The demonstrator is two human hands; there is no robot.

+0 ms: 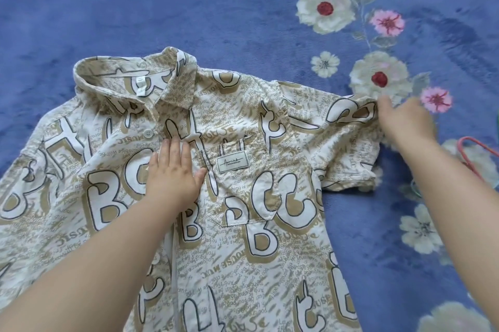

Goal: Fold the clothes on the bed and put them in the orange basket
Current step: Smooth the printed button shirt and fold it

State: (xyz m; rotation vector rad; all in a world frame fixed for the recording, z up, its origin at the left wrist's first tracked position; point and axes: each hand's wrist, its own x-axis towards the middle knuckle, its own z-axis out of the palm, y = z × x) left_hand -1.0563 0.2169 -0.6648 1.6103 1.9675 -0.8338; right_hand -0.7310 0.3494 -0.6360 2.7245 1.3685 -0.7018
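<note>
A cream short-sleeved shirt [243,196] printed with big tan and white letters lies front side up on the blue bed, collar toward the far side. My left hand [172,172] presses flat on its chest beside the button placket, fingers straight. My right hand [405,121] is at the outer end of the shirt's right-hand sleeve [348,126], fingers on the hem; the hand is blurred and the grip is not plain. An orange rim, perhaps the basket [475,153], peeks in at the right edge.
The blue bedspread [189,7] with white and pink flowers covers the whole area around the shirt. A bit of green shows at the right edge by the orange rim.
</note>
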